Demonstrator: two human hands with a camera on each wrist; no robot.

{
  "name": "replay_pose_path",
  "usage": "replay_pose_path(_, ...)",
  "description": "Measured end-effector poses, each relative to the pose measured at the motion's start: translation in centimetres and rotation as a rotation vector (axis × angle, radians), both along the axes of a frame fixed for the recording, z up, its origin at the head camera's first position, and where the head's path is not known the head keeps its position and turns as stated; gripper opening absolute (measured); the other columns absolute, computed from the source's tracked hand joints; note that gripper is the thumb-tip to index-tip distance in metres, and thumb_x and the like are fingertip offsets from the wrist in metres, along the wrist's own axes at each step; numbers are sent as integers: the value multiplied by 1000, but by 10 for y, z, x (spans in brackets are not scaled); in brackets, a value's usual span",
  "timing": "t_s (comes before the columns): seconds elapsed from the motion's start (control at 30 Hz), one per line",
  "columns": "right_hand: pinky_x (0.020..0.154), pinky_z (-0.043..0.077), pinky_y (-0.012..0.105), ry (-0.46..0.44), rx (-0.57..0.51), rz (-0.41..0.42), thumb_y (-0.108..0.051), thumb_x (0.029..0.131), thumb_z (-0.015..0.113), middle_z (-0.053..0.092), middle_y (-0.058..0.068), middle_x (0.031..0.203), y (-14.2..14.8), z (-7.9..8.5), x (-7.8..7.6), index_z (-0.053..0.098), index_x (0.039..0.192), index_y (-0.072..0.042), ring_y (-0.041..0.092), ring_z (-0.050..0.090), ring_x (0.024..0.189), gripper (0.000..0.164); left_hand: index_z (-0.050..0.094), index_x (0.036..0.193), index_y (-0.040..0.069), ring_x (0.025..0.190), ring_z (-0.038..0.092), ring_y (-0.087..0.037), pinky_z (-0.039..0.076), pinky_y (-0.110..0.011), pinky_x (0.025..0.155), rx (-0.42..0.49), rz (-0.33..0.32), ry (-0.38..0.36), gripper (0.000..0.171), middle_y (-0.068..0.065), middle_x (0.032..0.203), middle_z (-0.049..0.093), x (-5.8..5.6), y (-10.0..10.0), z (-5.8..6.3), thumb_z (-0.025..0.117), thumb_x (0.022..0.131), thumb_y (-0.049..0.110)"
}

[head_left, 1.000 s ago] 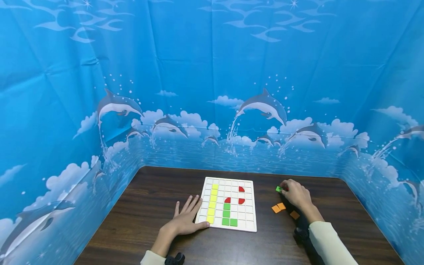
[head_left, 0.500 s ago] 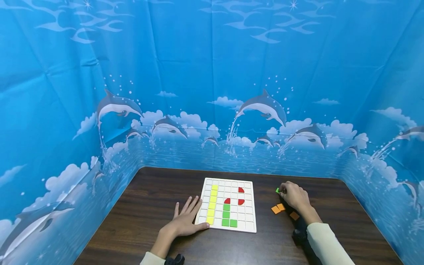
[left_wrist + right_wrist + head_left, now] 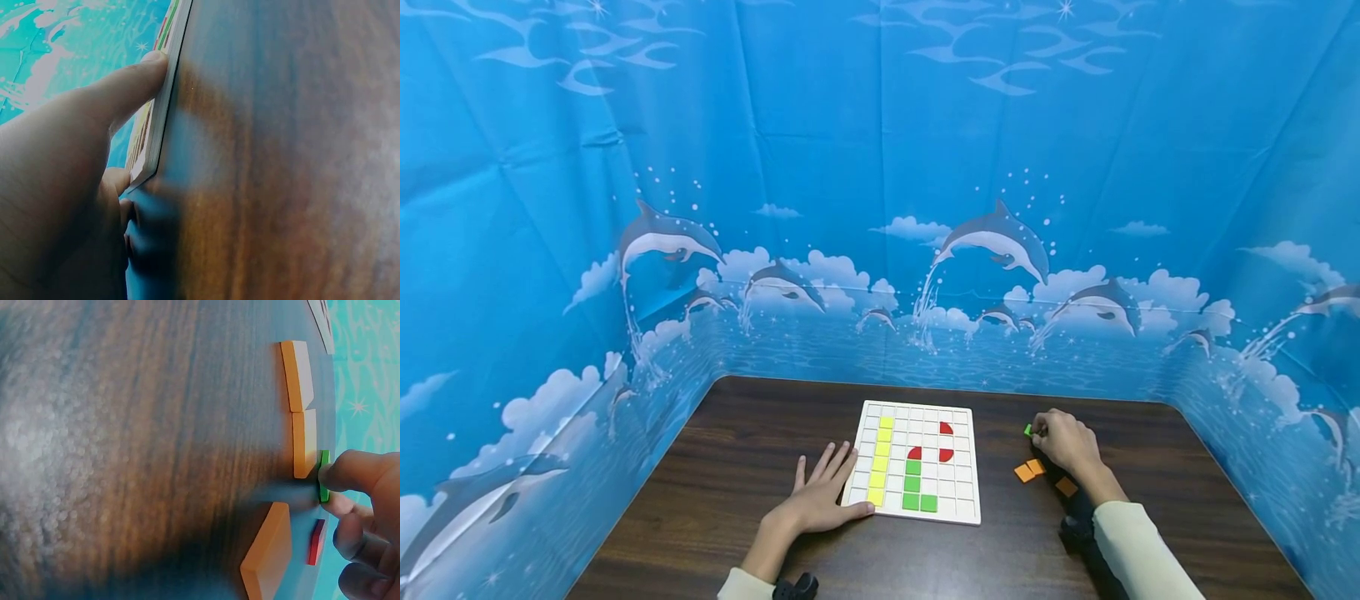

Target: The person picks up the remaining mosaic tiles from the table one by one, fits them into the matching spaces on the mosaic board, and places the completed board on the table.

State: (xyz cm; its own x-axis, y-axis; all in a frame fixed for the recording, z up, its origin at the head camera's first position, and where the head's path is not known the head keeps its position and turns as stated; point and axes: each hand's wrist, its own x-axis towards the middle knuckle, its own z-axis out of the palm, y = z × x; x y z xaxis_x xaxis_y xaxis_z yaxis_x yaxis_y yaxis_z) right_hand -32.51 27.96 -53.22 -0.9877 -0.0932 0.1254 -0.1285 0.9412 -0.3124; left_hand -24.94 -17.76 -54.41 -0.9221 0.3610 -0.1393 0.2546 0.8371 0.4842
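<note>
My left hand (image 3: 820, 504) rests with spread, straight fingers at the left edge of a white grid board (image 3: 966, 490). Its thumb lies over the board's near left corner, and the left wrist view shows the thumb (image 3: 137, 78) pressing on the rim. To the right of the board, my right hand (image 3: 1067, 442) pinches a small green square tile (image 3: 1028, 430) close to the table. Seen from the right wrist, the thumb covers the middle of that tile. A red piece (image 3: 316, 542) lies beside the curled fingers in the same view, hidden under the hand from above.
Yellow tiles (image 3: 878, 464) form a column on the board, with several green tiles (image 3: 912, 485) and red quarter-circle pieces (image 3: 946, 456) to their right. Two orange tiles (image 3: 1024, 474) and another orange tile (image 3: 1066, 487) lie near my right wrist. A dolphin-print curtain (image 3: 880, 208) surrounds the dark table (image 3: 700, 500).
My right hand has shifted very slightly toward me, and its fingers now cover more of the green tile. The left hand stays on the board.
</note>
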Motion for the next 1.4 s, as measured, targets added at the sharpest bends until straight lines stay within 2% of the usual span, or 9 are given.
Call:
replay_pose_path(0.13,59,52,39,-14,-6,-9,-17,96,79,70,8,99,0,1,0,77,96,-9,19,62,73,8,21,173,17,168,3,-40,-12,-79,123,40,-12,22,110,-10,181,14,-2,-2,-6,58,91,81)
replay_pose_path(0.37,58,50,37,-28,-28,-20,-15,96,79,70,7,96,-1,1,2,76,96,-12,18,60,71,3,18,173,23,168,2,-38,-12,-79,122,22,-17,46,110,-7,181,13,-5,-5,-16,56,91,84)
replay_pose_path(0.63,57,47,35,-16,-37,-28,-16,95,79,69,7,94,-1,1,3,77,96,-11,19,58,70,5,20,173,18,168,2,-39,-13,-80,122,33,-22,31,109,-9,181,15,-2,-3,-7,60,92,79)
replay_pose_path(0.73,57,47,35,-5,-50,-24,-16,94,80,69,7,94,-2,1,4,77,96,-11,18,57,70,6,22,173,20,168,4,-37,-12,-77,124,17,-5,25,109,-8,181,16,-4,-3,-9,62,91,79)
replay_pose_path(0.77,57,46,35,-2,-55,-20,-16,94,80,68,7,94,-2,1,5,77,96,-11,18,57,70,6,22,173,21,168,4,-36,-12,-77,125,9,-1,27,109,-6,181,15,-6,-4,-14,61,91,80)
replay_pose_path(0.9,57,46,35,11,-71,-10,-16,94,80,70,8,97,-3,0,7,78,97,-11,18,58,70,6,20,173,22,169,2,-32,-11,-73,127,-15,17,0,110,-3,182,12,-7,-3,-14,58,90,83)
replay_pose_path(1.13,56,43,34,9,-81,-16,-17,95,79,74,16,115,-8,1,12,80,100,-11,18,56,70,7,19,173,18,168,0,-38,-13,-79,122,33,-21,28,110,-10,181,13,-1,-3,-4,56,92,83)
replay_pose_path(1.3,55,40,32,19,-91,-12,-18,96,78,73,19,125,-10,0,15,81,102,-12,17,55,67,9,21,173,16,168,3,-37,-11,-78,124,7,-7,2,108,-9,181,14,1,-1,1,60,93,78)
replay_pose_path(1.4,54,40,32,41,-99,1,-18,96,79,73,19,126,-11,0,17,82,102,-13,16,54,65,8,22,173,17,168,3,-36,-11,-77,125,2,1,2,108,-8,181,15,1,-1,-1,62,93,77)
